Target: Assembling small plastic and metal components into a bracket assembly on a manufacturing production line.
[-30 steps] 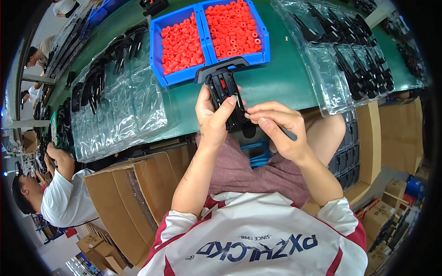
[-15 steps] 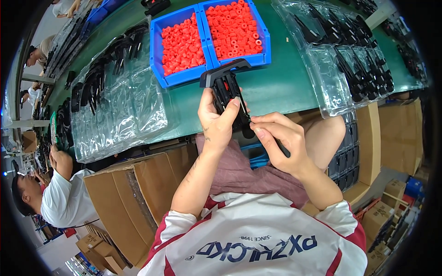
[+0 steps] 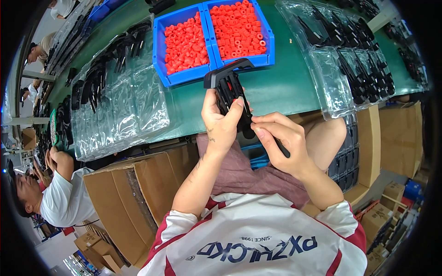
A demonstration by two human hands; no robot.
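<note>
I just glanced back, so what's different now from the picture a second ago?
The right hand sits slightly lower in view, its dark tool tilted more steeply. The left hand has turned the black part slightly. Neither let go; the blue bins stayed put.

Ahead of the right hand (image 3: 278,138), bare green tabletop (image 3: 283,87) offers passage, bounded farther right by a clear blister tray (image 3: 324,76); ahead of the left hand (image 3: 222,123), blue bins (image 3: 212,45) block.

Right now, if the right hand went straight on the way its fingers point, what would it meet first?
Most likely the black part held in the left hand, near the part's lower end, though depth is unclear here.
</note>
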